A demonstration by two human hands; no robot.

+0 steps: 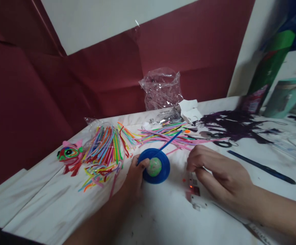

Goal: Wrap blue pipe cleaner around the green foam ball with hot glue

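My left hand (137, 172) is closed on the rim of a blue disc (164, 172), thumb on top. In the disc's middle sits a round, mottled green and whitish piece (155, 166). A thin blue pipe cleaner (172, 140) sticks up to the right from behind or beside the disc; where it ends there is hidden. My right hand (218, 170) has its fingers curled and pinched together over a white device with a glowing red light (195, 190). Whatever these fingers hold, if anything, is hidden from me.
Colourful pipe cleaners (107, 144) are spread across the table's left and middle, with short cut pieces (97, 177) in front. A colourful fish-like figure (70, 154) stands far left. Behind are a clear plastic bag (161, 90) and dark purple strands (236, 126). A dark strip (262, 166) lies right.
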